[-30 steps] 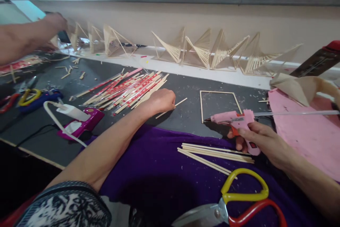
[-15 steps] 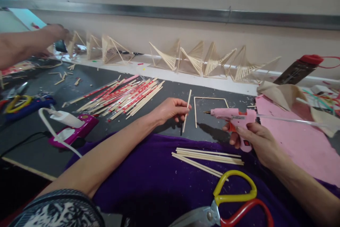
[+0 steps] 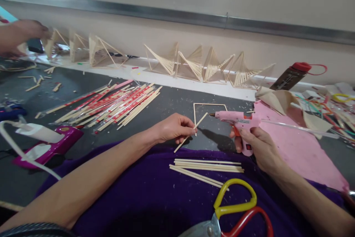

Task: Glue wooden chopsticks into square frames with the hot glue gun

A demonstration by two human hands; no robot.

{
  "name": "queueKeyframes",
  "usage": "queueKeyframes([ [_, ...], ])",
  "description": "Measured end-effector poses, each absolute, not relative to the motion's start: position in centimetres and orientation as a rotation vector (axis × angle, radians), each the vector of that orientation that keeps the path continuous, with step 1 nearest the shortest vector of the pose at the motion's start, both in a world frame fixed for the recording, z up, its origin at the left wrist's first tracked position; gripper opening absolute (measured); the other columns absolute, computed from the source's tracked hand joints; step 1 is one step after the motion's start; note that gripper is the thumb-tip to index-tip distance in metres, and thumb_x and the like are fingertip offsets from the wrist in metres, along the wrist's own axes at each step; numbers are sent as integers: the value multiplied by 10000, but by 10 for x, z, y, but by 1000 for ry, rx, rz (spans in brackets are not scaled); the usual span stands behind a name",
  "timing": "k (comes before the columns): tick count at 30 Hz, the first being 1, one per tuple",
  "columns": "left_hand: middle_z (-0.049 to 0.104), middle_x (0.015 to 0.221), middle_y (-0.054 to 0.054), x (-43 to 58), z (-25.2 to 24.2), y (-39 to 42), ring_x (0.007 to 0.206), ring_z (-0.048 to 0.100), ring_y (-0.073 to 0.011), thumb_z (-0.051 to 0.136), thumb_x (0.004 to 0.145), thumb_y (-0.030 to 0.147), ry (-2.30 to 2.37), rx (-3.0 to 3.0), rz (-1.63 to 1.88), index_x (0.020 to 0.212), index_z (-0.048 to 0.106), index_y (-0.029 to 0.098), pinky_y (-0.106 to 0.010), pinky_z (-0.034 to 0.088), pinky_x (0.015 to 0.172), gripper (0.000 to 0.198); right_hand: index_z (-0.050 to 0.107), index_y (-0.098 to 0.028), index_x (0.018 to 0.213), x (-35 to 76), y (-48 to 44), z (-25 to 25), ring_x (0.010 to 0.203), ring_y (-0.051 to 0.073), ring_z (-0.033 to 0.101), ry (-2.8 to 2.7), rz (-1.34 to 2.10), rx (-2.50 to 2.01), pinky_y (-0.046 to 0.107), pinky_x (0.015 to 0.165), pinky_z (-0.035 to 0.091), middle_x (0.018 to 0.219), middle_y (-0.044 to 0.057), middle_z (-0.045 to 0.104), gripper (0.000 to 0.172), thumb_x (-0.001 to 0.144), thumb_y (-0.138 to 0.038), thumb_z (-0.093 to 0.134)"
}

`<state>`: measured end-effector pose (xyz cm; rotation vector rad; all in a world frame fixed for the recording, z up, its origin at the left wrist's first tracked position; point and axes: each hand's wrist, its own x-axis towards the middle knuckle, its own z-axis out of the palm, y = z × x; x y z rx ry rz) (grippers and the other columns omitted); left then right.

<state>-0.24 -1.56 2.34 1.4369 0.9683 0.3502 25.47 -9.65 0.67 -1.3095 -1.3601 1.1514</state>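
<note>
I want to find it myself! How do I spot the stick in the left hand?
Start at the dark table, at the edge of the purple cloth. There the left hand pinches one bare wooden stick, slanted up towards the tip of the pink glue gun. It alone is held up; the other bare sticks lie flat on the cloth.

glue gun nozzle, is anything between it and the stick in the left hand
Nothing visible. The glue gun in the right hand points its nozzle at the upper end of the stick pinched in the left hand, open air between. The square frame lies flat on the table below them.
</note>
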Motion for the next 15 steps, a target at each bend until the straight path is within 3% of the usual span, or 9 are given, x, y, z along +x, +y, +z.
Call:
queueKeyframes([
  [15,470,425,60,-3,19,-15,354,419,-51,652,710,340,936,1454,328,778,616,110,-169,306,361,243,562,-190,713,258,-95,3,511,124,433,-1440,1073,-1353,270,520,291,513,-9,517,303,868,-430,461],
])
